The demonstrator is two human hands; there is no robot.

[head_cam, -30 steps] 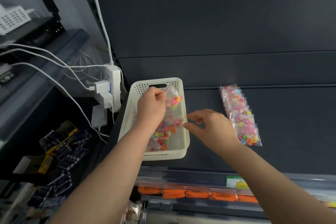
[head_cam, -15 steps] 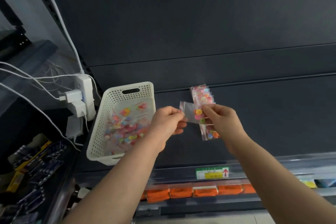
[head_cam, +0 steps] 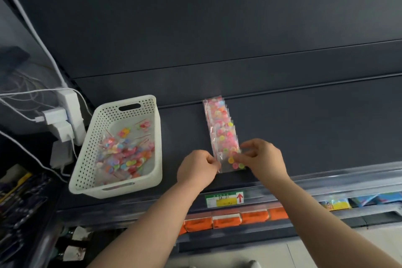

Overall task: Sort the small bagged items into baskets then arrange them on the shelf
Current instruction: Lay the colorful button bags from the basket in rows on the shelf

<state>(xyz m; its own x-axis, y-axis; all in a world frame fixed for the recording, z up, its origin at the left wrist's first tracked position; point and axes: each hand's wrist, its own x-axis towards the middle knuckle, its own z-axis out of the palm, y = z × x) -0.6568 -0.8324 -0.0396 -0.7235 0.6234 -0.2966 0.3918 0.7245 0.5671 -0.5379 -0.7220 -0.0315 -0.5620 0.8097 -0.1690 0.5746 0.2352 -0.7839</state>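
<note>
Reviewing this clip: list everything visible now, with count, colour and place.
basket: one, white perforated, left on shelf
loose bags: many, clear with multicoloured pieces, in basket
row of bags: several overlapping, same kind, mid-shelf
held bag: one, same kind, at row's front end
shelf: one, dark grey, centre
price label: one, green-yellow, red arrow, shelf's front edge
packs: at least four, orange, tier below
power strip: one, white, left of basket
left hand: pinches held bag's left edge
right hand: pinches its right side
</note>
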